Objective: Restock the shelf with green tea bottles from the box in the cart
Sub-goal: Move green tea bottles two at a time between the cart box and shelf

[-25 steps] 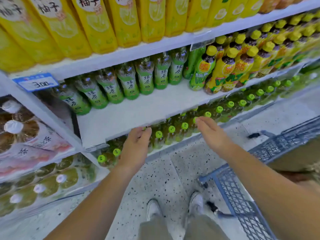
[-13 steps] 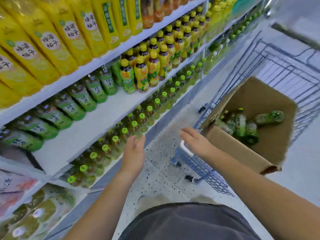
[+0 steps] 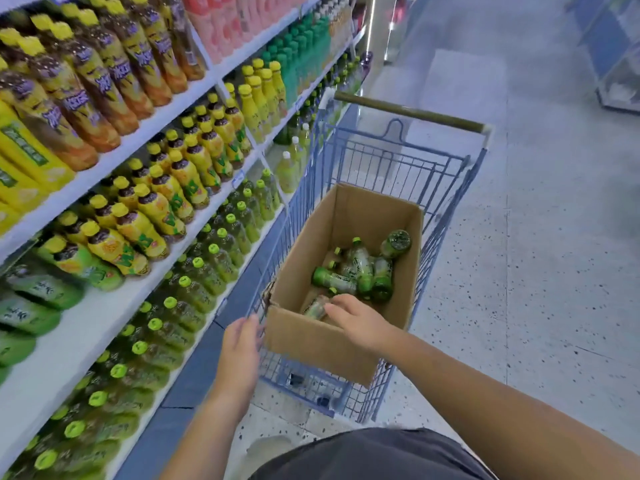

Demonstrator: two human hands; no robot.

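An open cardboard box (image 3: 322, 341) sits in a blue wire cart (image 3: 446, 171). Several green tea bottles (image 3: 360, 271) lie loose on its bottom. My right hand (image 3: 356, 320) reaches over the near wall of the box, fingers touching a bottle (image 3: 316, 308) lying at the near left; a closed grip is not clear. My left hand (image 3: 240, 344) hovers open just left of the box's near corner, by the cart's edge. The white shelf (image 3: 69, 344) at left has green tea bottles (image 3: 31, 306) at its back and bare board in front.
Yellow-capped bottles (image 3: 156, 206) fill the rest of that shelf row. Green-capped bottles (image 3: 194, 282) crowd the shelf below, and orange and yellow drinks the rows above. The cart handle (image 3: 408, 112) points away. Speckled floor (image 3: 536, 271) stretches right of the cart.
My view has swung right from the shelf to the cart. Both hands moved toward the box; the right one went from above the cart's rim into the box and onto a bottle.
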